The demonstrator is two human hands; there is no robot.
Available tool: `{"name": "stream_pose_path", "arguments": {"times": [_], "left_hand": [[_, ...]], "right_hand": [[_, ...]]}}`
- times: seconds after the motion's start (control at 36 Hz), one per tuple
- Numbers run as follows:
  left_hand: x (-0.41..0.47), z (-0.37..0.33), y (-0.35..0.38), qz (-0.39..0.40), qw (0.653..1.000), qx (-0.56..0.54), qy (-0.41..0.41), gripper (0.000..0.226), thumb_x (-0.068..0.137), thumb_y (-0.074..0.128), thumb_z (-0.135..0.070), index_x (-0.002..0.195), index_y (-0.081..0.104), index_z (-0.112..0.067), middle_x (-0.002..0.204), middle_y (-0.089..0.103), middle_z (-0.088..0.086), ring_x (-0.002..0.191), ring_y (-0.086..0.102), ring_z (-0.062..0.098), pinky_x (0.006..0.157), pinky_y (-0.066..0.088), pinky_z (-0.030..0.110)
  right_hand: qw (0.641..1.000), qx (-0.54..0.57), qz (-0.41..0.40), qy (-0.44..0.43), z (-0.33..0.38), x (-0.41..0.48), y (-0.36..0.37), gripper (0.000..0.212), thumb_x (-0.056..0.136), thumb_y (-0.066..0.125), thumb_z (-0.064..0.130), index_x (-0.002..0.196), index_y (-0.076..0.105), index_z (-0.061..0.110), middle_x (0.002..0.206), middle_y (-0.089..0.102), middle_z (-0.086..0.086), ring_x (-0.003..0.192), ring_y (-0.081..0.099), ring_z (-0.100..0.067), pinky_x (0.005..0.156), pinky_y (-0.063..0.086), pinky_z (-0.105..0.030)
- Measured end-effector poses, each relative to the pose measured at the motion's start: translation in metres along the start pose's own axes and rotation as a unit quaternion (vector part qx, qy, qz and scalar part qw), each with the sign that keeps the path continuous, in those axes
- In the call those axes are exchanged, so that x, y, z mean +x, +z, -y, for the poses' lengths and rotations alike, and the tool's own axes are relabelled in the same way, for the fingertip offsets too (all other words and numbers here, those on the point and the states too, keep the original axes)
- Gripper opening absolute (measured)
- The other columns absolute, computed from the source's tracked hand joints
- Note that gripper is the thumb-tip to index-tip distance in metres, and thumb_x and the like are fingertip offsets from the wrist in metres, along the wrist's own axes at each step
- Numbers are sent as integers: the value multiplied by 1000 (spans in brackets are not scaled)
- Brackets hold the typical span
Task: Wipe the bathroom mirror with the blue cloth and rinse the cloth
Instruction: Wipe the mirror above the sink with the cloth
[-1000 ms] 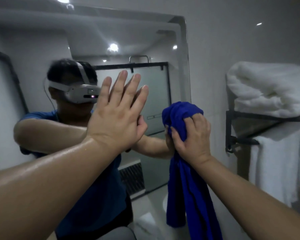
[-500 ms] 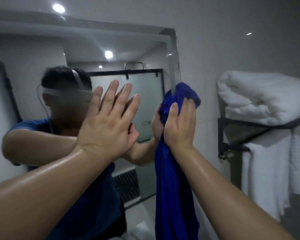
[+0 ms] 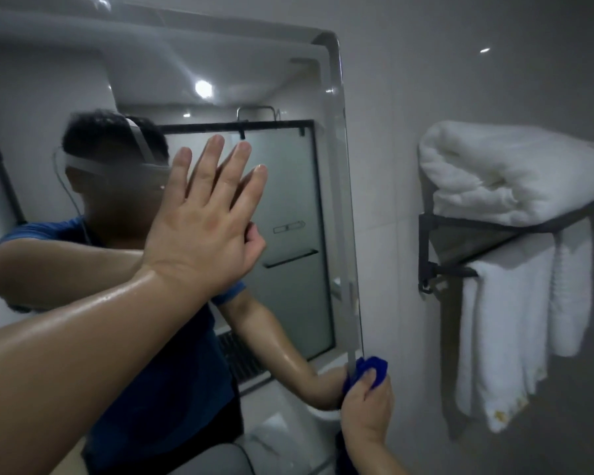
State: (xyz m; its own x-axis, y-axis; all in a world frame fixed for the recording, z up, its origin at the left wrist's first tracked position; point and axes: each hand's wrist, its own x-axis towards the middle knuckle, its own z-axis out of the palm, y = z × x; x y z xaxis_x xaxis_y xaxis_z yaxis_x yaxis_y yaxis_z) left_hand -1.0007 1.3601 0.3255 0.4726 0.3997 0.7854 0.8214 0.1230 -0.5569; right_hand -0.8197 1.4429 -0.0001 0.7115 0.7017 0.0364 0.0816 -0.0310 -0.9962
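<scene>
Right grip [image 3: 366,409] curled round blue cloth [image 3: 374,366], pressing it at lower right edge of mirror [image 3: 288,186] | left grip [image 3: 203,228] spread flat, seemingly against the glass | risk: bare palm likely smears glass; cloth could slide off the edge onto the wall | count: one cloth, one mirror, one rack [image 3: 436,231], three white towels [image 3: 515,173]

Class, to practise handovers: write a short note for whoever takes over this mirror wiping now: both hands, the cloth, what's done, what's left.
Left hand: open, fingers straight, flat against the mirror.
Right hand: grips the blue cloth at the mirror's lower right edge.
Done: wiping under way; how much is clean cannot be told.
Left: finish the glass, rinse the cloth.
</scene>
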Motion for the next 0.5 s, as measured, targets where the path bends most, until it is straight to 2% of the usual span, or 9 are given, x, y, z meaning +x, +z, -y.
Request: {"name": "stream_pose_path", "arguments": {"times": [0.06,0.11,0.17,0.25,0.39,0.42,0.44,0.47,0.5], "left_hand": [[0,0,0,-2,1000,-1,-1,76,98,42,-43,169,29,-18,179,12,15,166,4,41,132,1,63],[0,0,-1,-1,1000,-1,-3,76,98,42,-43,169,29,-18,179,12,15,166,3,41,132,1,63],[1,0,-1,4,1000,1,-3,77,98,41,-44,169,28,-18,179,11,15,166,2,40,132,1,63],[1,1,-1,8,1000,6,1,78,98,39,-46,170,26,-18,179,9,15,166,0,41,132,1,63],[2,1,0,24,1000,8,-1,79,99,33,-50,171,19,-20,180,3,14,166,-4,40,131,1,63],[1,1,0,27,1000,8,1,79,100,32,-50,171,18,-21,180,2,14,166,-5,40,131,1,63],[1,1,0,29,1000,6,3,78,101,31,-50,172,17,-20,180,2,14,166,-6,40,131,1,63],[1,2,0,29,1000,4,5,78,101,32,-50,171,17,-20,180,3,14,166,-5,40,131,1,63],[1,2,0,29,1000,2,5,77,102,32,-50,171,18,-20,180,4,14,166,-5,40,131,1,63]], "right_hand": [[998,-7,7,57,7,9,2,57,109,33,41,134,62,-2,134,66,-26,124,61,-45,110,48,-53],[996,-27,29,78,26,18,0,53,110,34,39,137,61,2,139,64,-24,127,60,-45,110,48,-53],[998,-20,47,46,53,23,-4,55,108,33,44,136,63,8,136,66,-20,124,62,-43,108,49,-53],[997,25,74,-30,120,28,-13,68,93,28,58,129,66,14,129,69,-17,119,64,-40,108,50,-55],[976,100,121,-153,291,44,-34,95,74,18,75,128,69,16,128,70,-14,119,65,-34,112,48,-50],[966,113,141,-185,326,40,-43,89,74,20,74,121,70,17,125,71,-10,115,66,-30,112,48,-47],[954,103,165,-227,358,38,-53,72,77,25,67,110,69,20,120,70,-6,111,64,-24,110,49,-43],[941,84,184,-271,386,30,-66,50,76,34,56,97,65,23,110,67,-2,104,62,-20,100,51,-36],[928,77,199,-307,409,21,-79,30,73,44,46,85,61,24,98,64,-2,94,59,-20,87,53,-35]]}}
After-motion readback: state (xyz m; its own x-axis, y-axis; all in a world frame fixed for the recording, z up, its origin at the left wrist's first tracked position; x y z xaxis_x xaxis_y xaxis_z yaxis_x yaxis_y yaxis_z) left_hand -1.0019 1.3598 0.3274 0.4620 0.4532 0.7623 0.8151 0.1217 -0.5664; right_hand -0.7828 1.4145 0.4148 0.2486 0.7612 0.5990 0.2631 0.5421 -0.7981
